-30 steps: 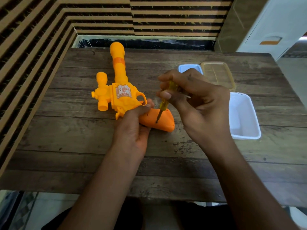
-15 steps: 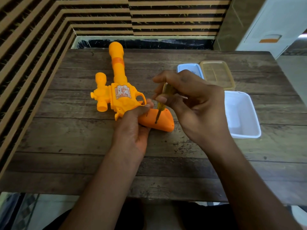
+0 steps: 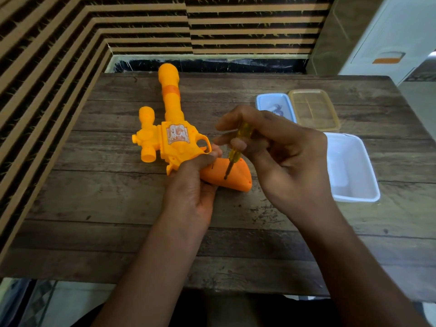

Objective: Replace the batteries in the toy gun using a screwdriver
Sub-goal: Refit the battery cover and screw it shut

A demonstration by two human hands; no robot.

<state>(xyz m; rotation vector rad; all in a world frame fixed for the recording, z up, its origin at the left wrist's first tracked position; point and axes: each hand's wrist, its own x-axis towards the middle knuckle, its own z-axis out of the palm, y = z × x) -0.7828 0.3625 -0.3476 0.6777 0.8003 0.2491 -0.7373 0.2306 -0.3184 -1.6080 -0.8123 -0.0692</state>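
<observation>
The yellow plastic toy gun [image 3: 175, 142] lies flat on the dark wooden plank tabletop [image 3: 94, 197], left of centre, with its long barrel pointing to the far edge and a stubby scope on its left side. My left hand [image 3: 191, 192] comes in from the near side and grips the gun where the yellow body meets the orange handle [image 3: 238, 178], fingers curled over the top just behind the trigger guard. The handle sticks out to the right of that hand. Just right of it, the screwdriver with a clear yellow grip [image 3: 238, 142] stands tilted, its metal tip down on the upper face of the orange handle. My right hand [image 3: 283, 161] hovers above the handle and pinches the screwdriver between thumb and fingertips. Further right sit a small pale blue plastic tub [image 3: 264, 102], an amber see-through container [image 3: 313, 109] touching it, and a white rectangular plastic tub [image 3: 354, 166] nearer to me.
</observation>
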